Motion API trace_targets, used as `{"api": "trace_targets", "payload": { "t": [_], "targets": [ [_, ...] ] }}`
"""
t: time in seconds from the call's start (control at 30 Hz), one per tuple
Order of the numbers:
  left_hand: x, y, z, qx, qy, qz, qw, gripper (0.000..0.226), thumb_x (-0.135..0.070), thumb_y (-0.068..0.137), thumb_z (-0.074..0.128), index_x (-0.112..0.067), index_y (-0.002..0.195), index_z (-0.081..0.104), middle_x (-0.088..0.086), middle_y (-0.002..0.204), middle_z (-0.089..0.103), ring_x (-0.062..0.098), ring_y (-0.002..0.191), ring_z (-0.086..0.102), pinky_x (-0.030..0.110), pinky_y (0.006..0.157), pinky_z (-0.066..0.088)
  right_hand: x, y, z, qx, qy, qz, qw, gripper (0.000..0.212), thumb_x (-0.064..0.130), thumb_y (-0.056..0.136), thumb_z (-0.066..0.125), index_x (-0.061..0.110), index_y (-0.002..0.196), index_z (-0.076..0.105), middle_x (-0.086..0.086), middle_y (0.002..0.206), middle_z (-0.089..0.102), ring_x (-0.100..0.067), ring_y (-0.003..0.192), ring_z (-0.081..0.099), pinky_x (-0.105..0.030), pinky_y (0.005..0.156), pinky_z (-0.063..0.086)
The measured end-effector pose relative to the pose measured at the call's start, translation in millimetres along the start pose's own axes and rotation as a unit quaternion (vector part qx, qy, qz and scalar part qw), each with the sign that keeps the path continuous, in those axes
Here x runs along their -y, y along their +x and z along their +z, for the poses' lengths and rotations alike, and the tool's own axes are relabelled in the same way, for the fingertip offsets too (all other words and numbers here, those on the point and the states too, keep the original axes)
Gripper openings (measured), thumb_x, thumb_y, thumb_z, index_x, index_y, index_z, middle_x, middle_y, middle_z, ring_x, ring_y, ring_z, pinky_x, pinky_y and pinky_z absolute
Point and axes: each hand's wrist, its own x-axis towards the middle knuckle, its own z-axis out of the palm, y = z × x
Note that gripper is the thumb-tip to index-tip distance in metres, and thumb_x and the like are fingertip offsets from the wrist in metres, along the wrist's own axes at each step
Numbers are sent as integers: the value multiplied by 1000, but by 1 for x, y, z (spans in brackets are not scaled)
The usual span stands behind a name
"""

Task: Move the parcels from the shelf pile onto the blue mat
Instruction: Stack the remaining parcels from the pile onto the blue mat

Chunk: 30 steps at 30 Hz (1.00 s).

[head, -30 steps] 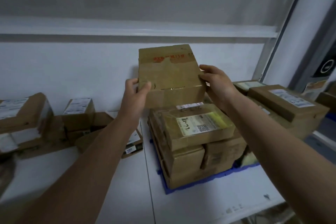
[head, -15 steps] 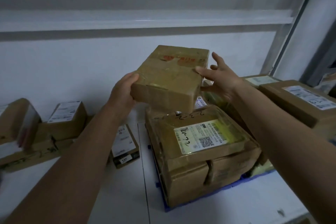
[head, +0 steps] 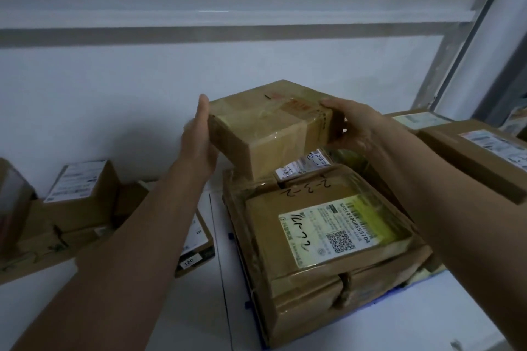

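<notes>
Held parcel: a taped brown carton (head: 273, 128) with red print on top, tilted, its near lower corner just above the back of the stack.
My left hand (head: 199, 137): flat against the carton's left end, fingers straight and pointing up, palm pressing in.
My right hand (head: 350, 125): wrapped round the carton's right end, thumb on the top edge, fingers curled under the far side.
Stack on the mat: the top parcel (head: 328, 225) carries a white and yellow label with a QR code and handwritten numbers; more cartons sit under it and one smaller labelled parcel (head: 305, 164) behind it.
Blue mat (head: 248, 305): only thin slivers show at the stack's left and lower right edges.
Shelf pile: several labelled cartons (head: 79, 188) remain at my left on the white shelf (head: 199, 308), well apart from the stack.
Right side: a long brown carton (head: 479, 157) with a white label lies beside the stack, behind my right forearm.
</notes>
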Motion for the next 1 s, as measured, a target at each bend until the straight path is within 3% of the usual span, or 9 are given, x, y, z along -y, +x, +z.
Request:
{"api": "trace_targets", "payload": {
  "t": [0.1, 0.23, 0.33, 0.4, 0.5, 0.57, 0.7, 0.77, 1.0],
  "targets": [
    [14, -4, 10, 29, 25, -29, 999, 45, -49, 92, 54, -16, 121, 60, 6, 117, 67, 15, 101, 65, 29, 76, 55, -8, 9, -11, 8, -18, 30, 999, 17, 23, 89, 65, 12, 93, 53, -9, 90, 53, -21, 77, 57, -42, 62, 54],
    [17, -11, 15, 63, 32, -67, 995, 32, -38, 99, 45, -14, 107, 66, 5, 95, 73, 17, 79, 70, 25, 61, 56, -14, 17, -27, 61, -87, 51, 993, 20, 24, 90, 62, 7, 101, 60, -12, 94, 68, -24, 78, 65, -39, 70, 57],
    [22, -17, 22, 57, 34, -71, 995, 36, -36, 101, 43, -11, 121, 60, 5, 95, 70, 18, 77, 69, 25, 55, 55, -18, 25, -37, 77, -130, 40, 988, 25, 22, 92, 61, 3, 108, 61, -14, 98, 71, -26, 83, 67, -43, 82, 55],
    [26, -20, 23, 48, 53, -64, 995, 39, -34, 101, 44, -11, 131, 53, 6, 102, 67, 19, 84, 67, 27, 58, 55, -20, 30, -42, 106, -124, 57, 985, 39, 21, 91, 61, 2, 124, 56, -14, 109, 70, -26, 88, 69, -40, 77, 58],
    [34, -24, 24, 35, 70, -57, 995, 36, -30, 101, 43, -13, 132, 51, 5, 102, 66, 19, 84, 65, 28, 61, 55, -27, 35, -43, 111, -110, 64, 986, 50, 15, 92, 59, 4, 137, 41, -15, 111, 68, -22, 76, 72, -32, 56, 57],
    [39, -27, 25, 25, 74, -57, 995, 35, -29, 101, 42, -17, 134, 48, 5, 107, 64, 19, 86, 65, 28, 61, 55, -30, 37, -43, 108, -131, 57, 984, 41, 15, 94, 55, 3, 132, 43, -14, 104, 70, -22, 73, 71, -32, 56, 57],
    [45, -31, 25, 18, 108, -49, 993, 33, -28, 102, 42, -24, 134, 45, 4, 111, 62, 19, 89, 62, 29, 64, 53, -27, 34, -39, 116, -228, 44, 966, 19, 23, 96, 53, 10, 110, 57, -11, 97, 71, -25, 84, 69, -42, 84, 56],
    [44, -32, 26, 13, 130, -35, 991, 33, -26, 102, 42, -23, 134, 44, 1, 105, 60, 16, 87, 61, 27, 63, 52, -26, 32, -38, 119, -267, 30, 956, 14, 25, 96, 53, 13, 103, 57, -11, 97, 71, -26, 86, 69, -43, 87, 55],
    [44, -33, 21, -4, 129, -48, 990, 39, -25, 98, 48, -23, 137, 44, 7, 122, 61, 19, 92, 63, 29, 67, 52, -30, 36, -34, 130, -301, 6, 945, 28, 27, 94, 55, 9, 116, 56, -15, 109, 68, -30, 98, 67, -49, 90, 53]
  ]
}}
